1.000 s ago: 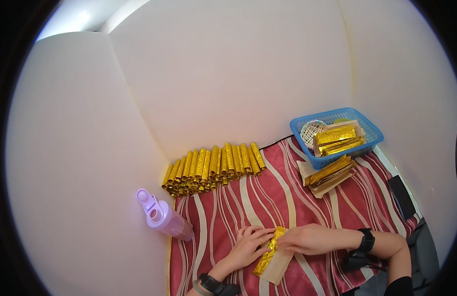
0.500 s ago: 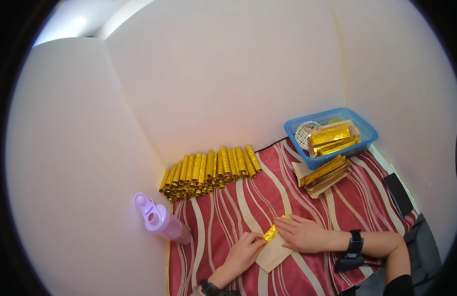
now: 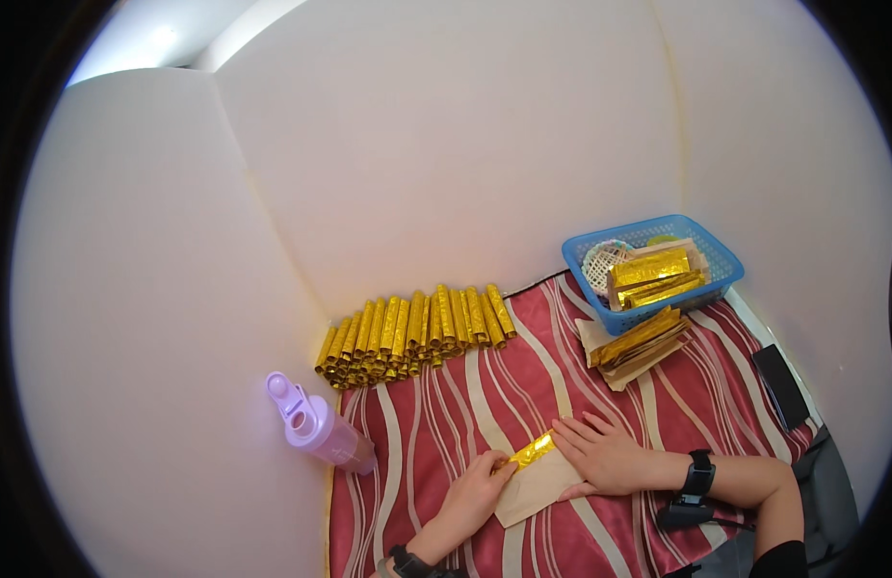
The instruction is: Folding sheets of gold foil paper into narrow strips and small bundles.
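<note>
A tan sheet of paper (image 3: 537, 488) lies on the striped cloth in front of me. Along its far edge runs a folded or rolled band of shiny gold foil (image 3: 534, 449). My left hand (image 3: 479, 489) pinches the band's left end between thumb and fingers. Flat over the right end rests my right hand (image 3: 605, 457), its fingers stretched out and its thumb spread toward me on the tan paper. The right end of the band is hidden under those fingers.
Gold paper rolls (image 3: 412, 332) are piled at the back left. A lilac bottle (image 3: 323, 431) stands left of them. A blue basket (image 3: 655, 231) holds gold sheets; another gold-and-tan stack (image 3: 642, 349) lies before it. A black flat object (image 3: 780, 387) sits at the right edge.
My right hand has shifted slightly right and spread its thumb, uncovering more tan paper and foil. My left hand keeps its pinch at the left end.
</note>
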`<act>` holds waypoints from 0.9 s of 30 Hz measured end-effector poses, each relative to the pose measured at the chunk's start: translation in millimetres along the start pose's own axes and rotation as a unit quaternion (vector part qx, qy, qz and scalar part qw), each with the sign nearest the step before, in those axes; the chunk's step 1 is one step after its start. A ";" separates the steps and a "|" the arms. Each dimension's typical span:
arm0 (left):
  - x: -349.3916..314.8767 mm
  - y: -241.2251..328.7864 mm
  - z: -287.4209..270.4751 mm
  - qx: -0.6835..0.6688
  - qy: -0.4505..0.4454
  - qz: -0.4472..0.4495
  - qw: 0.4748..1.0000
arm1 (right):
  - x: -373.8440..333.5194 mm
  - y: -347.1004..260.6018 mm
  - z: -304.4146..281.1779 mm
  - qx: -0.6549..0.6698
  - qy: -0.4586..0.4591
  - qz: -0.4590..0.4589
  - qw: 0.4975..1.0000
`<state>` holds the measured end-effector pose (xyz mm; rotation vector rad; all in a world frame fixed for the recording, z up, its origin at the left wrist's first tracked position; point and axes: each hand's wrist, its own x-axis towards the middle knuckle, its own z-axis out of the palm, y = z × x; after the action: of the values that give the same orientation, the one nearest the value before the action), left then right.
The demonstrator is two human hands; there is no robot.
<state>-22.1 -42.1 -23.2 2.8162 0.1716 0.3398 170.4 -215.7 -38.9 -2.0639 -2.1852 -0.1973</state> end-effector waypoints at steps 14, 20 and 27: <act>-9.3 11.2 -9.4 -0.043 -0.023 -0.021 0.999 | 7.4 14.3 -13.8 0.111 0.019 -0.122 0.986; -10.9 5.2 -7.8 -0.165 -0.031 0.002 0.986 | 8.2 11.8 -15.0 0.230 0.022 -0.031 0.972; -9.8 1.3 -16.7 -0.203 -0.094 -0.029 0.974 | 11.8 20.4 -5.3 0.293 0.048 -0.022 0.954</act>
<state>-35.7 -40.3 -9.4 2.4143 0.1246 0.0804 190.1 -203.9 -31.4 -1.6345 -1.9210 0.3077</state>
